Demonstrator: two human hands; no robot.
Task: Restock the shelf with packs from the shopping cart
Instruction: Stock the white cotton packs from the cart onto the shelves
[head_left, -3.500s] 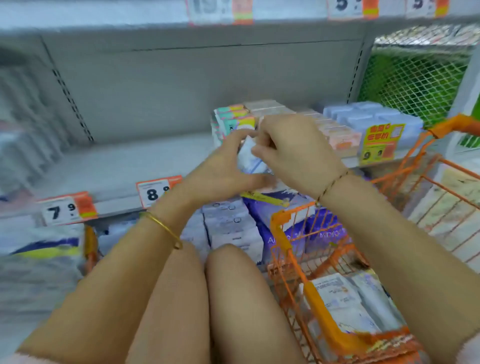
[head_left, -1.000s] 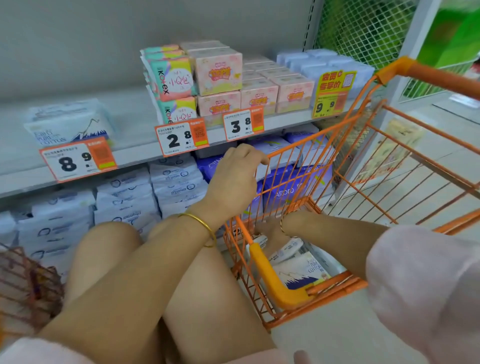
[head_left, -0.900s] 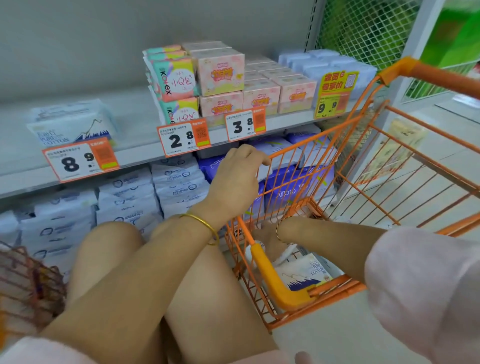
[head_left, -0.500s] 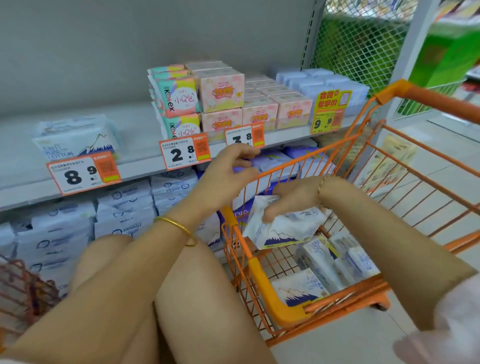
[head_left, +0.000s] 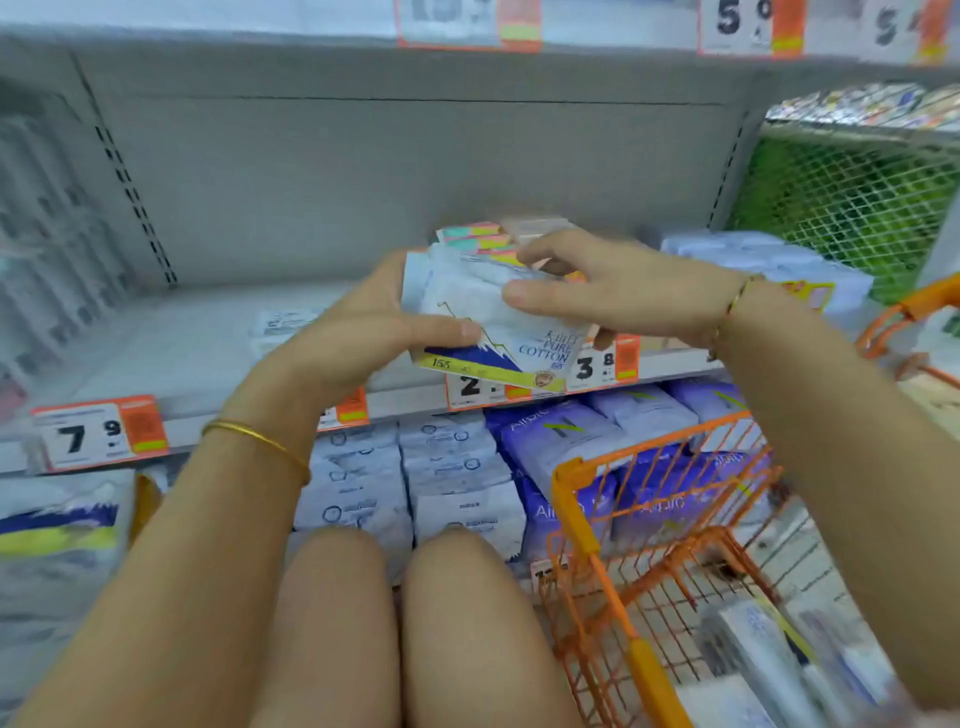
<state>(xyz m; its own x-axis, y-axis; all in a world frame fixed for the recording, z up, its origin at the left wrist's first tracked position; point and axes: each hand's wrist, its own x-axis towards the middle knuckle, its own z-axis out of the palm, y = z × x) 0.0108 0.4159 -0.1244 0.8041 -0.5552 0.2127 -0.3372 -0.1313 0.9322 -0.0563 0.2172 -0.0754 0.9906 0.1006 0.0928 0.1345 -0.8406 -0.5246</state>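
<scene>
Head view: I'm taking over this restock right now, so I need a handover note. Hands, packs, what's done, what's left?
Hands: left hand and right hand both grip one Pure Cotton pack, raised in front of the shelf.
Done: a white pack, blurred, already lies on that shelf.
Left: set the held pack down, then move the other packs across from the orange cart.

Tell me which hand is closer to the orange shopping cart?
Right. The right hand grips the pack on its right side, above the cart; the left hand grips the opposite side, farther from the cart.
</scene>
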